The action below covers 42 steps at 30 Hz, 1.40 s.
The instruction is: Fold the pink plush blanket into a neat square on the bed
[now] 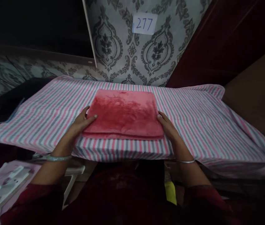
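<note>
A folded pink-red plush blanket (125, 115) lies flat on a cloth with pink, grey and white stripes (193, 125). My left hand (82, 122) holds its left side, thumb on top near the edge. At the opposite side, my right hand (166, 123) grips the right edge, with its thumb on the plush. The other fingers of both hands are partly hidden beside or beneath the blanket. Its front edge shows stacked layers.
Behind the table stands a patterned wall with a paper label (145, 23) reading 277. A dark screen (36, 28) is at the upper left, and a dark red panel (216, 40) rises at the right. A white rack-like object (6, 190) sits at the lower left.
</note>
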### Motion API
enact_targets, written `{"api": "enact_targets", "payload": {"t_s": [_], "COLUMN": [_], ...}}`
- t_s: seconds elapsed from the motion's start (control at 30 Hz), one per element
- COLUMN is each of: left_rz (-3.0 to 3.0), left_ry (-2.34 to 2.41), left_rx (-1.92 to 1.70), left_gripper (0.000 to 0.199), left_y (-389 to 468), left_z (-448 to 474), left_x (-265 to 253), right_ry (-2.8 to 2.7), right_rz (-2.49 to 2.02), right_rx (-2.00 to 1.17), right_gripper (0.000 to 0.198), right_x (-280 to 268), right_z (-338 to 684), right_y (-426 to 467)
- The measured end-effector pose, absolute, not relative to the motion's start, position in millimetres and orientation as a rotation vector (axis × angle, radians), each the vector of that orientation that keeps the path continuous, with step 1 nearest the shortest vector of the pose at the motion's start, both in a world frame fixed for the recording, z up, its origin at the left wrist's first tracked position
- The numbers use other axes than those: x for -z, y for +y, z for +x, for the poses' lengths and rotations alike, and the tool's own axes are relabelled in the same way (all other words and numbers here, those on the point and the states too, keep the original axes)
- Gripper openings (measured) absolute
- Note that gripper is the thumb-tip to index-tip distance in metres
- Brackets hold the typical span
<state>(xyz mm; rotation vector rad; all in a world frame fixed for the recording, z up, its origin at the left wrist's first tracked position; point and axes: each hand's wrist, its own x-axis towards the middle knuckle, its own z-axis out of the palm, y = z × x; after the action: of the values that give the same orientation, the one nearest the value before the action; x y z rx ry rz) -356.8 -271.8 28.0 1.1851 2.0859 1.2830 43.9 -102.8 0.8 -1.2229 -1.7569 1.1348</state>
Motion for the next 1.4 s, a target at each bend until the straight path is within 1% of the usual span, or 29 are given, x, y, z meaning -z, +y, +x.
{"api": "enact_targets", "payload": {"t_s": [0.07, 0.13, 0.2, 0.33, 0.4, 0.47, 0.57, 0.63, 0.67, 0.73, 0.8, 0.9, 1.03, 1.13, 1.27, 1.4], "left_rz": [1.198, 1.182, 1.151, 1.227, 1.394, 1.700, 2.229, 2.393, 2.418, 2.424, 2.435, 2.473, 2.519, 2.606, 2.612, 2.519], "left_ry": [1.977, 1.944, 1.980, 2.170, 2.355, 2.446, 2.218, 2.060, 2.035, 2.036, 2.024, 1.977, 2.010, 1.980, 1.878, 1.839], "left_rx": [-1.308, -1.330, -1.316, -1.221, -1.206, -1.159, -0.842, -0.607, -0.536, -0.490, -0.518, -0.578, -0.557, -0.509, -0.467, -0.482], "left_gripper": [0.091, 0.092, 0.090, 0.081, 0.078, 0.073, 0.059, 0.053, 0.054, 0.062, 0.066, 0.065, 0.072, 0.073, 0.069, 0.072], "left_y": [-273.0, -275.1, -276.8, -282.8, -290.2, -299.2, -307.9, -307.5, -305.9, -301.6, -298.5, -297.9, -299.3, -296.2, -291.3, -296.4], "left_z": [-353.4, -350.8, -349.6, -348.4, -342.4, -330.0, -305.1, -293.2, -290.3, -290.9, -296.6, -303.2, -295.0, -285.0, -281.7, -285.2], "left_x": [-32.3, -33.7, -32.0, -30.2, -35.3, -42.7, -46.9, -39.8, -33.4, -17.6, -2.9, 6.2, -5.5, -13.4, -5.7, -3.4], "right_ry": [-1.687, -1.638, -1.597, -1.595, -1.663, -1.818, -2.180, -2.378, -2.438, -2.493, -2.495, -2.477, -2.498, -2.584, -2.686, -2.699], "right_rz": [-1.134, -1.121, -1.136, -1.180, -1.209, -1.166, -0.939, -0.807, -0.769, -0.734, -0.718, -0.727, -0.920, -0.924, -0.859, -0.912], "right_rx": [-1.237, -1.210, -1.168, -1.215, -1.077, -0.819, -0.467, -0.343, -0.310, -0.275, -0.255, -0.196, 0.043, 0.182, 0.190, 0.114], "right_gripper": [0.085, 0.090, 0.091, 0.090, 0.085, 0.079, 0.075, 0.070, 0.067, 0.065, 0.067, 0.069, 0.072, 0.079, 0.082, 0.082], "right_x": [-4.0, -4.3, -1.4, 4.7, 2.5, -3.0, -9.2, -6.5, -2.8, 7.8, 18.5, 24.0, 3.9, -14.6, -14.4, -4.3], "right_z": [42.9, 43.7, 44.9, 49.2, 52.8, 56.2, 58.1, 57.7, 57.4, 57.8, 59.6, 61.4, 46.7, 20.2, -10.1, -13.4], "right_y": [-104.8, -107.1, -108.6, -114.2, -122.4, -134.3, -151.4, -156.4, -156.4, -152.7, -147.8, -147.3, -166.4, -183.9, -192.1, -191.3]}}
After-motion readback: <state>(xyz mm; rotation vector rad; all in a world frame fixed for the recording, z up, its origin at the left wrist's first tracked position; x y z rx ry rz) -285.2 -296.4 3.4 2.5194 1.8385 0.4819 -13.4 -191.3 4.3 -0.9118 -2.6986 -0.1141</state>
